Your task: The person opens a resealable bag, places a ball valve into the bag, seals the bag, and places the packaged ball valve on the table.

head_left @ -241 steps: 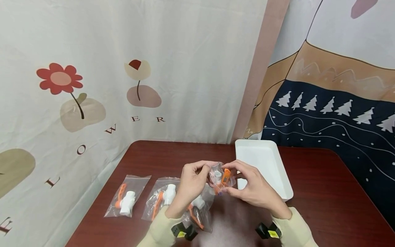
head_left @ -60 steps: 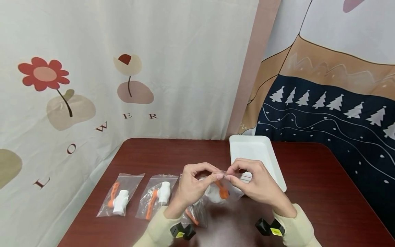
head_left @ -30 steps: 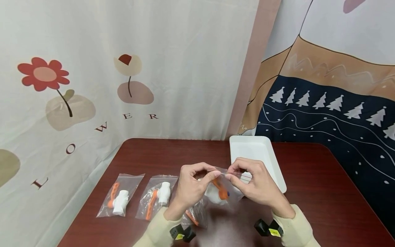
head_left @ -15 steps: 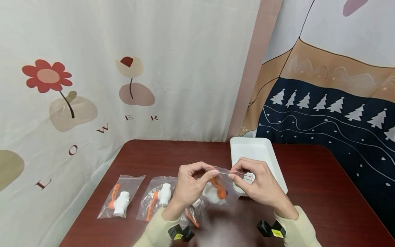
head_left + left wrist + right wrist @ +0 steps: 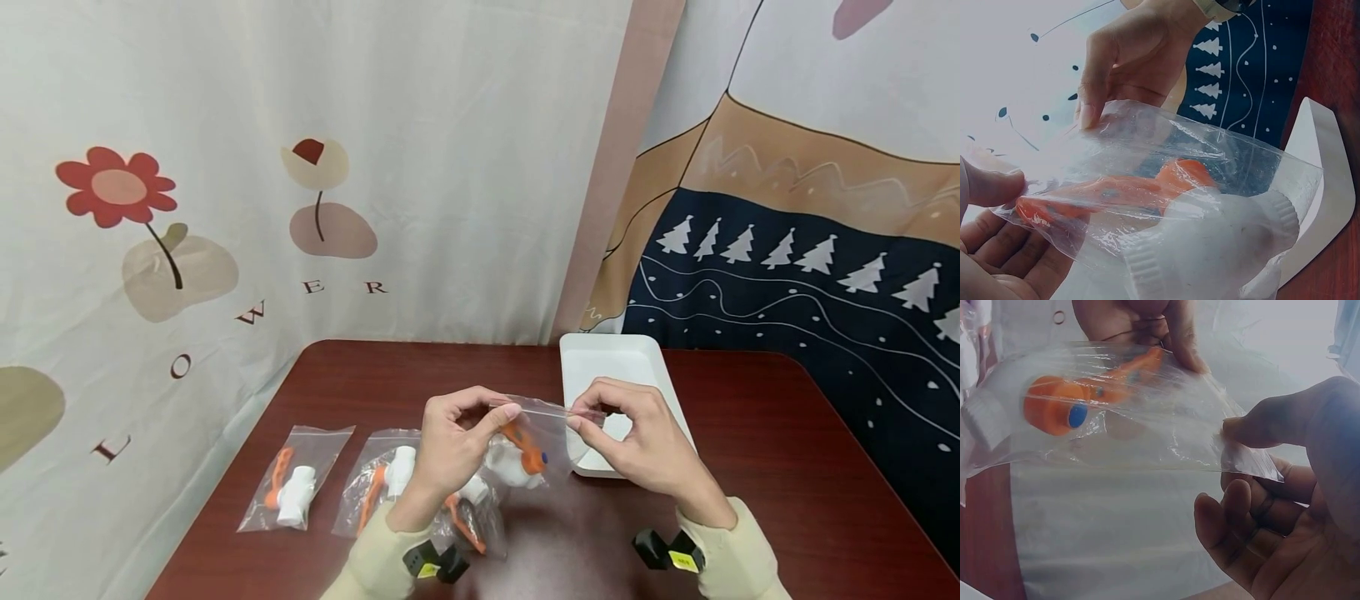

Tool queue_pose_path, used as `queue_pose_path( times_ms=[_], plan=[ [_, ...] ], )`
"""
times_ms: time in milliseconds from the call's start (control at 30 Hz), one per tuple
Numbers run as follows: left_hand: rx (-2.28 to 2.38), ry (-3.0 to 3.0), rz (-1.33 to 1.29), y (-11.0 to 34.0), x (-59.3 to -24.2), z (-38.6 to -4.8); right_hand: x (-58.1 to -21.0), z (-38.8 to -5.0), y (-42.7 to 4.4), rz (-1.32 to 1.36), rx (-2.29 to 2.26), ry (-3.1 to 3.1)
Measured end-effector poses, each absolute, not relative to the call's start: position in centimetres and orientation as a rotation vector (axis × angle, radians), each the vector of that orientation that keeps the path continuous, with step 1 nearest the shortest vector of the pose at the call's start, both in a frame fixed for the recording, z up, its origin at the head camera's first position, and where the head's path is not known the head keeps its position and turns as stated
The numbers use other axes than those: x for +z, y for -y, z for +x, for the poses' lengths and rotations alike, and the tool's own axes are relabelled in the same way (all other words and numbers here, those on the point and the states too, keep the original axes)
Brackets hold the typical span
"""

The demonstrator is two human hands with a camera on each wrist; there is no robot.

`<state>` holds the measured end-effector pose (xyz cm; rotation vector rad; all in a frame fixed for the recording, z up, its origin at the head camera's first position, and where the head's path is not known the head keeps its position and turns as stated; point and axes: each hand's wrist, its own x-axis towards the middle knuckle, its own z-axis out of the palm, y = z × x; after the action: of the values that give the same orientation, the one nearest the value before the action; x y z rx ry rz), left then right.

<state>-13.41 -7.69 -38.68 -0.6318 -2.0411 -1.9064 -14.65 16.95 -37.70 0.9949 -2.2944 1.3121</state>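
Between my hands a clear zip-lock bag [image 5: 557, 446] hangs by its top edge, with a white plastic ball valve [image 5: 510, 467] inside. The valve's orange handle [image 5: 1116, 192] lies along the bag, and a blue dot [image 5: 1077, 415] marks its hub. My left hand [image 5: 456, 442] pinches the left end of the seal edge between thumb and fingers. At the other end, my right hand [image 5: 643, 435] pinches the edge between thumb and forefinger, its other fingers loosely curled in the right wrist view. The bag's top is stretched fairly straight.
Several bagged valves lie on the dark red table [image 5: 780, 467]: one bag [image 5: 296, 479] at far left, another bag [image 5: 386, 475] beside it, and a bag [image 5: 472, 517] partly under my left wrist. A white tray [image 5: 615, 358] stands behind my right hand.
Eight seconds ago the bag was bunched around the valve. Afterwards both hands met at its top edge; since then they have drawn apart along it, pulling the edge out straight.
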Motion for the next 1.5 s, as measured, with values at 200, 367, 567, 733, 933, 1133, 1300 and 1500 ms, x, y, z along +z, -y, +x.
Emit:
queue_pose_path(
  times_ms=[200,367,567,733,933,1133,1300,1500],
  plan=[
    [-1.903,2.028,-0.631,7.7,-38.5,-13.5,-37.5,-14.7,-17.1,0.995,1.307,2.292],
    [-1.885,2.01,-0.598,8.1,-38.3,-13.7,-37.1,-14.9,-17.7,0.999,1.278,2.263],
    [-1.942,2.039,-0.561,8.2,-38.1,-13.6,-36.9,-15.0,-18.3,1.006,1.251,2.238],
    [-1.929,2.067,-0.495,8.0,-38.5,-13.6,-37.0,-15.0,-18.3,0.989,1.259,2.287],
    [-1.933,2.051,-0.432,7.4,-39.1,-13.5,-37.7,-14.8,-17.3,1.011,1.266,2.344],
    [-1.876,2.114,-0.478,6.3,-39.8,-13.1,-38.4,-14.2,-15.8,1.063,1.256,2.29],
    [-1.846,2.135,-0.547,5.3,-40.2,-12.7,-38.5,-13.7,-14.8,1.062,1.251,2.245],
    [-1.815,2.131,-0.563,5.1,-40.0,-12.5,-38.4,-13.6,-14.5,1.016,1.225,2.246]
  ],
)
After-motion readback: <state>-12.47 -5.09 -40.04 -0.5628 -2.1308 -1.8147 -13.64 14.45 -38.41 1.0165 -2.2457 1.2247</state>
